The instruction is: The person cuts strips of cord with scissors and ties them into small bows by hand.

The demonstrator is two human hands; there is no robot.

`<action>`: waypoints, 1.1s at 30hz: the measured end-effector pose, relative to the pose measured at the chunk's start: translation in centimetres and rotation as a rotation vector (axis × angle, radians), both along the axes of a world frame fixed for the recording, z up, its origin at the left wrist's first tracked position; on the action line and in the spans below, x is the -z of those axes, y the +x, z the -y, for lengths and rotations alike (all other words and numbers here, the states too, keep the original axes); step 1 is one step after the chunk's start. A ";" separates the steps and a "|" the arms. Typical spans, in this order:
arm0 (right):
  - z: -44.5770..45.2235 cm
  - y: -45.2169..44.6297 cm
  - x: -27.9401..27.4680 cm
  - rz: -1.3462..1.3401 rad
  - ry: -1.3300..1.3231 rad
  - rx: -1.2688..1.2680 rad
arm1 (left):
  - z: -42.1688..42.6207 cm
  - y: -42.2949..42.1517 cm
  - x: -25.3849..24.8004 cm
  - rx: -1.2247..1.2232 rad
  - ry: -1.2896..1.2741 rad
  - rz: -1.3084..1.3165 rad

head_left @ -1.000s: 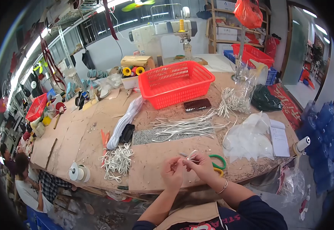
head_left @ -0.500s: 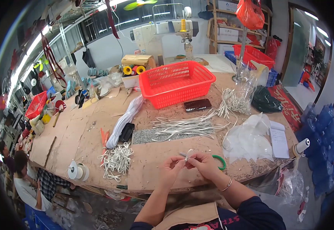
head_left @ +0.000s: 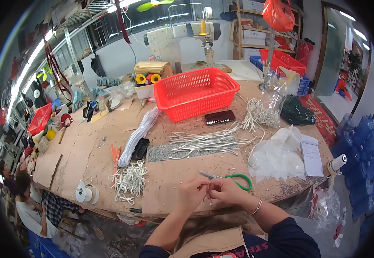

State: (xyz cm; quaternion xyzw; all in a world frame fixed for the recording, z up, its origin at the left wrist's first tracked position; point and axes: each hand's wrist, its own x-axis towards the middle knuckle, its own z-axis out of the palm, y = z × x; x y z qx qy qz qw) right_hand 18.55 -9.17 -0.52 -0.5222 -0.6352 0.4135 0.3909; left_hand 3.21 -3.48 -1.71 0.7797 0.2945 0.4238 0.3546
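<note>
My left hand (head_left: 192, 193) and my right hand (head_left: 227, 190) meet fingertip to fingertip above the table's front edge. Both are closed on a short white cord (head_left: 207, 198), mostly hidden by the fingers. Just beyond them lie scissors with green handles (head_left: 243, 181), blades pointing left. A pile of looped white cords (head_left: 131, 178) sits to the left. Loose straight white cords (head_left: 204, 142) lie across a grey speckled strip (head_left: 159, 153) farther back.
Behind stand a red basket (head_left: 195, 94) and a dark red case (head_left: 220, 118). Clear plastic sheets (head_left: 278, 157), a notepad (head_left: 311, 157) and a thread cone (head_left: 338, 161) lie right. A white spool (head_left: 86, 193) is front left. Two people sit at far left.
Both hands have come slightly nearer to my body and lowered, and the white loop that stood above the fingers no longer shows there. The scissors' blades and handle are now uncovered.
</note>
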 end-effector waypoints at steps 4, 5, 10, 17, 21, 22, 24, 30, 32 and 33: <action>-0.3 -1.3 1.4 -0.335 0.015 0.177 | 0.2 1.0 -1.1 -0.175 -0.032 0.085; -0.3 -1.2 1.4 -0.489 0.021 0.261 | -0.1 1.2 -1.2 -0.002 -0.441 0.420; -1.0 -0.8 2.5 -0.886 0.070 0.331 | 0.2 1.3 1.0 0.131 -0.814 0.480; -0.4 -1.3 0.6 -0.794 0.029 0.275 | 0.2 0.9 0.3 0.181 -0.912 0.529; -0.6 -1.2 1.7 -0.622 0.047 0.279 | 0.3 1.1 0.5 0.128 -0.907 0.555; -0.6 -1.3 1.8 -0.624 0.044 0.280 | 0.4 1.2 0.6 0.085 -0.795 0.546; -0.7 -1.5 1.8 -0.569 0.057 0.285 | 1.6 1.5 -0.7 -0.051 -0.615 0.441; -0.8 -1.7 1.6 -0.521 0.052 0.313 | 1.5 2.0 0.9 -0.426 0.075 0.165; -1.0 -1.3 1.6 -0.642 -0.026 0.288 | 1.1 1.7 0.8 -0.420 -0.143 0.155; -1.1 -1.1 1.6 -0.761 -0.109 0.261 | 0.2 1.4 1.1 -0.240 -0.517 0.375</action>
